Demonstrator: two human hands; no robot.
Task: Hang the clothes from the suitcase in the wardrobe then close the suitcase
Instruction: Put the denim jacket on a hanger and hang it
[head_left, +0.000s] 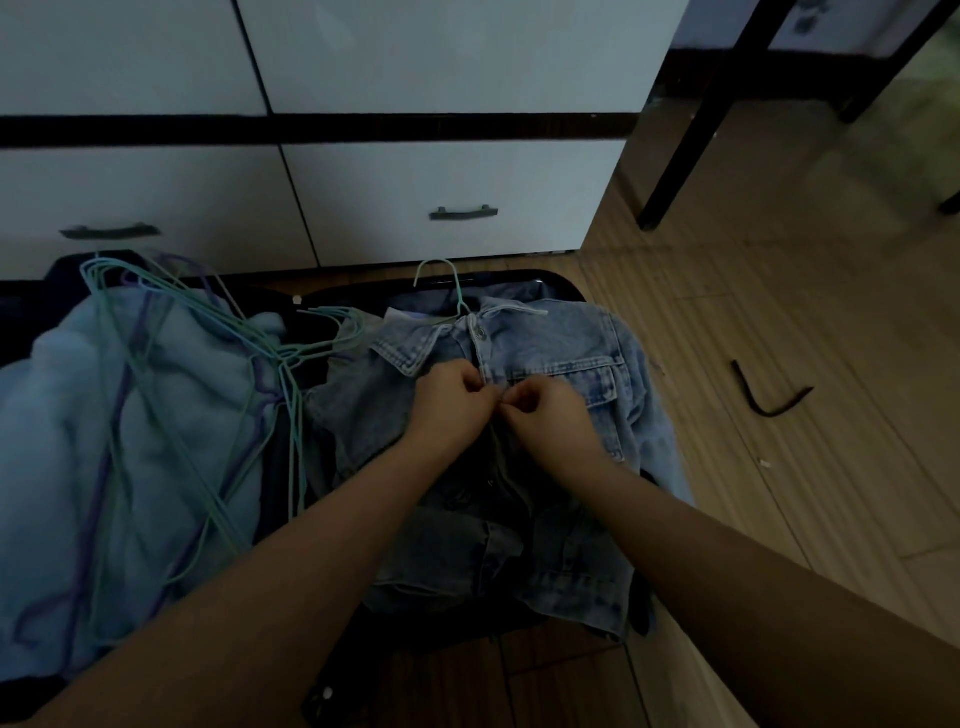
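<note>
Your left hand (451, 402) and your right hand (551, 415) meet knuckle to knuckle over the front placket of the faded blue denim jacket (571, 364), each with fingers curled and pinching the fabric edge at the join. The jacket lies spread beneath both hands, in the open black suitcase (566, 283), whose rim shows just beyond your fingers. A pale green wire hanger (441, 283) sits in the jacket's collar, its hook sticking up past your hands toward the white wardrobe with dark drawer handles (457, 208).

To the left of your left hand a tangle of green and purple wire hangers (218, 364) sprawls across a heap of light blue fleecy cloth (78, 415), close beside your left forearm. To the right of your right hand, well apart on the wooden plank floor (779, 493), lies a bent dark strap-like piece (769, 400). Farther off on that side stands a black furniture leg (675, 171).
</note>
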